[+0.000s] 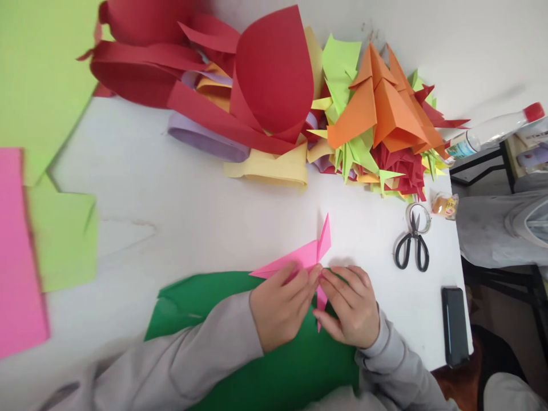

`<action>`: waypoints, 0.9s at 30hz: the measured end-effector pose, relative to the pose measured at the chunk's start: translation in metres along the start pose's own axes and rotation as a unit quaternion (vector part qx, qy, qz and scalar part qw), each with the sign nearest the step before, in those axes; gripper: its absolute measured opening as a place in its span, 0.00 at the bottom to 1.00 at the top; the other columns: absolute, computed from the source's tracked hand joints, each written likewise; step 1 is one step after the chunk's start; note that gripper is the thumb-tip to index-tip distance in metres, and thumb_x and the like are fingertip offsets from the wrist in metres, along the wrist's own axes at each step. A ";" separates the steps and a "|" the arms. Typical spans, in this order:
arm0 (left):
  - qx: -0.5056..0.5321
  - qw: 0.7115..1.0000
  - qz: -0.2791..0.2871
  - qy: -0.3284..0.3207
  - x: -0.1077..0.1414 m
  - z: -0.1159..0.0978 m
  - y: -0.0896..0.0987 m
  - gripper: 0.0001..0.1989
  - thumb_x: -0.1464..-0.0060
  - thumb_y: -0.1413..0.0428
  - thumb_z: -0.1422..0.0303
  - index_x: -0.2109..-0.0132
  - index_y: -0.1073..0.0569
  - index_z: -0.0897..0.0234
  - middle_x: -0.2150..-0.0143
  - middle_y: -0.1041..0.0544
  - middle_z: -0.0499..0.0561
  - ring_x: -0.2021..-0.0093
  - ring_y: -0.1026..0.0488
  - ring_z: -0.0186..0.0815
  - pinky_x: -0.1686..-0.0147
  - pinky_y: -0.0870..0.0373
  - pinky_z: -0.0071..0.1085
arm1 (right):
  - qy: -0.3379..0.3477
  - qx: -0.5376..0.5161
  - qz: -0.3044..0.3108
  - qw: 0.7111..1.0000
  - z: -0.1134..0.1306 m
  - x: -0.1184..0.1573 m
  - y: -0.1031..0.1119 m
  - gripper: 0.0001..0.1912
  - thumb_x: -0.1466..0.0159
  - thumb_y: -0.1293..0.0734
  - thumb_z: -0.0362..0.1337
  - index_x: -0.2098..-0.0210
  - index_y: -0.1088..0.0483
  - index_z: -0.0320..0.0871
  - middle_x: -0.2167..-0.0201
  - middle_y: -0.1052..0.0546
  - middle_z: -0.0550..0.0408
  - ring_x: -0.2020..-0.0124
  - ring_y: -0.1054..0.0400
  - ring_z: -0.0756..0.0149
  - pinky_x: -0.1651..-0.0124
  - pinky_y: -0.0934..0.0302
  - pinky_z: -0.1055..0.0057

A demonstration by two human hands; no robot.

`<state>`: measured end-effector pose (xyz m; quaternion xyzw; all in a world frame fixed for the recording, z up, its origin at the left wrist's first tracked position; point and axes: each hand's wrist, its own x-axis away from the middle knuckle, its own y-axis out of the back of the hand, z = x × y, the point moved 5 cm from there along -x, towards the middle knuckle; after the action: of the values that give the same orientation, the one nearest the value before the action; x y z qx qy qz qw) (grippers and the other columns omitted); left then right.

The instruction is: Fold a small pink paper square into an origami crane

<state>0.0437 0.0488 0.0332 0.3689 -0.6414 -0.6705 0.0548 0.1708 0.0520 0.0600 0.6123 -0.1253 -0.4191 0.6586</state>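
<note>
Between my hands is a folded pink paper shape [299, 256] with pointed ends, one pointing up, one to the left and one down. My left hand [282, 305] is closed on its middle from the left, fingertips pressed near the crease. From the right, my right hand [351, 302] pinches the same paper, fingertips meeting those of the left hand. Under both hands lies a large green paper sheet [291, 374]. Fingers hide the centre of the pink fold.
Red paper pieces [274, 68] and folded orange paper [391, 114] pile at the back. Scissors [413, 245], a tape roll [423, 217], a phone [455, 326] and a bottle [496, 131] lie right. Green [43, 68] and pink sheets [19, 257] lie left. A person [500, 228] sits at right.
</note>
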 end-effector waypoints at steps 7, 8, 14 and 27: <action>0.021 0.999 -0.028 0.036 0.002 -0.012 -0.005 0.16 0.41 0.55 0.76 0.57 0.23 0.76 0.50 0.24 0.65 0.50 0.30 0.48 0.48 0.34 0.46 | 0.012 0.066 0.040 0.997 0.014 -0.002 -0.004 0.19 0.32 0.44 0.39 0.55 0.28 0.31 0.57 0.21 0.41 0.52 0.31 0.54 0.42 0.46 0.53; 0.024 0.998 -0.028 0.045 0.003 -0.011 -0.006 0.15 0.41 0.54 0.76 0.56 0.24 0.77 0.50 0.24 0.65 0.49 0.30 0.48 0.47 0.34 0.46 | 0.010 0.071 0.042 0.997 0.015 -0.001 -0.005 0.18 0.32 0.44 0.38 0.55 0.28 0.31 0.57 0.21 0.40 0.52 0.31 0.54 0.42 0.46 0.53; 0.057 0.994 -0.016 0.087 -0.001 0.005 0.002 0.15 0.42 0.51 0.75 0.51 0.25 0.71 0.50 0.24 0.61 0.53 0.31 0.47 0.49 0.34 0.48 | -0.007 0.078 0.015 0.997 0.011 0.004 -0.001 0.17 0.32 0.41 0.39 0.51 0.31 0.32 0.59 0.21 0.43 0.59 0.30 0.57 0.43 0.43 0.54; 0.068 0.992 -0.039 0.101 -0.006 0.016 0.008 0.16 0.46 0.51 0.79 0.54 0.23 0.67 0.54 0.21 0.56 0.60 0.32 0.42 0.53 0.32 0.44 | 0.004 0.097 0.048 0.994 0.012 0.011 0.006 0.17 0.30 0.43 0.41 0.57 0.29 0.35 0.60 0.20 0.43 0.67 0.33 0.61 0.51 0.41 0.58</action>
<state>0.0359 0.0640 0.0416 0.4626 -0.6620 -0.5858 0.0680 0.1718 0.0351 0.0638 0.6682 -0.1919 -0.3703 0.6161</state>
